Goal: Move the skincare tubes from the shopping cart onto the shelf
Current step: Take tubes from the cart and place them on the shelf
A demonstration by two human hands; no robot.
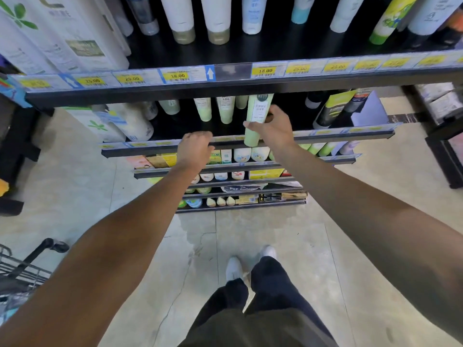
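Tube in hand: a pale green skincare tube (255,118), cap end down, held at the front lip of the second shelf (325,137), its cap hanging just below the price rail and its top reaching up under the shelf above.
Right hand: the right hand (273,128) is wrapped round the tube's middle, thumb on the near left side and fingers curled behind the right edge, so the label is partly covered.
Left hand: the left hand (196,146) rests palm down on the shelf's front rail, just left of the tube, fingers curled over the edge and holding nothing I can see.
Neighbours: two more pale green tubes (215,108) stand further back to the left, caps down, with a gap between them and the held one.
Step, as I judge it: setting this tube into the row on the second shelf.
Doing it well: lift the cap clear of the rail, push the tube far enough in to line up with the green pair, set it on its cap, and let go only once it stands steady.
Risk: the top may catch the upper shelf (225,92), or the tube may topple onto its neighbours.
Cart: the shopping cart (17,269) sits at the near left, its contents too hidden to count.
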